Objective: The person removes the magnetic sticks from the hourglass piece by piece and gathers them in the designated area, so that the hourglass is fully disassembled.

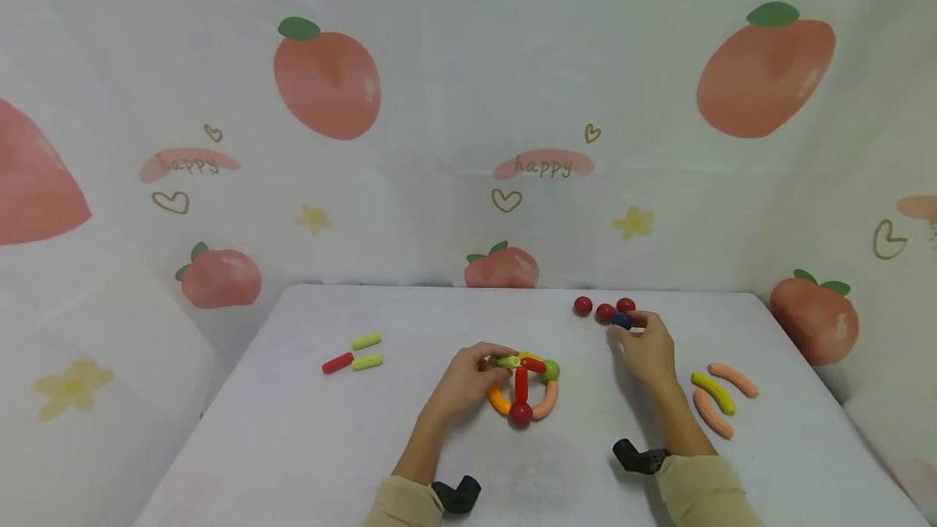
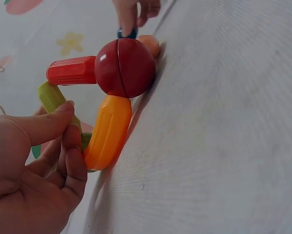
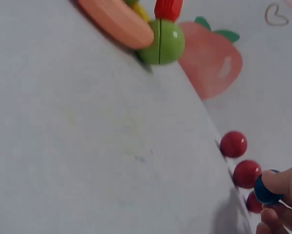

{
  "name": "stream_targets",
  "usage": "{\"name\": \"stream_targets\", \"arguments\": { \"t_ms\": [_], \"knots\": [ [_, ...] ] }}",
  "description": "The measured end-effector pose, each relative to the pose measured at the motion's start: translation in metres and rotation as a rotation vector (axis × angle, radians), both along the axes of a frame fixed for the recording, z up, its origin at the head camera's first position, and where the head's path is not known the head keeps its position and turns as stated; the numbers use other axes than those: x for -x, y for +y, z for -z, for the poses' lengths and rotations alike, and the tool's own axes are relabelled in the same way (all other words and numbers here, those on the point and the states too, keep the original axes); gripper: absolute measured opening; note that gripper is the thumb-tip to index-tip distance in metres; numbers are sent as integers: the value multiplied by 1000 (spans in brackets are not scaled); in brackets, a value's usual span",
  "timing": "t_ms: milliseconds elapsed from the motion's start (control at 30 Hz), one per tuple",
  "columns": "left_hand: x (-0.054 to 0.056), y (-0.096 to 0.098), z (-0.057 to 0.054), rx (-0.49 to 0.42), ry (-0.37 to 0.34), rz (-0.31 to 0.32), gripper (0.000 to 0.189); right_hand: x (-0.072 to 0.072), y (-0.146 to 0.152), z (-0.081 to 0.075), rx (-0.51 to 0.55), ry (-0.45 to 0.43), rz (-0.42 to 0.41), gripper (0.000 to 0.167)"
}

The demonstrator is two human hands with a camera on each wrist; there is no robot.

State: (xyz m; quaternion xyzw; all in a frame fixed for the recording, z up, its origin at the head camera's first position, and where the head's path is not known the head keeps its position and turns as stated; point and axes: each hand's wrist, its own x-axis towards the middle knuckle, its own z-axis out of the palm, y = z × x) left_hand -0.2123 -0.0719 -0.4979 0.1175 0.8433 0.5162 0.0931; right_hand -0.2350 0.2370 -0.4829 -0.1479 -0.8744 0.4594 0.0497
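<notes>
In the head view my left hand (image 1: 468, 381) is at a built frame of toy magnetic pieces, and pinches its light green rod (image 2: 52, 97) between thumb and fingers. A red ball (image 2: 126, 68) joins an orange curved rod (image 2: 108, 131) and a raised red rod (image 2: 73, 70). A green ball (image 3: 170, 44) meets a peach curved rod (image 3: 119, 24) on the frame's right side. My right hand (image 1: 650, 352), at the back right of the table, pinches a dark blue ball (image 3: 266, 190) beside several loose red balls (image 3: 233, 144). Fingers partly cover the blue ball.
To the left on the white table (image 1: 293, 446) lie two light green rods (image 1: 367, 362) and a red rod (image 1: 337, 363). At the right are a yellow curved rod (image 1: 713, 393) and two peach curved rods (image 1: 712, 415). A fruit-print cloth (image 1: 424, 210) hangs behind.
</notes>
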Motion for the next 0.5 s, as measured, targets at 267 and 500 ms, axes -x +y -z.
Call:
{"name": "stream_targets", "arguments": {
  "t_ms": [267,500],
  "knots": [
    [-1,3,-1,2,-20,-16,24,13,12,12,-81,-10,2,53],
    [-1,2,-3,0,-29,-20,24,2,0,-2,-126,-22,-60,63]
  ]
}}
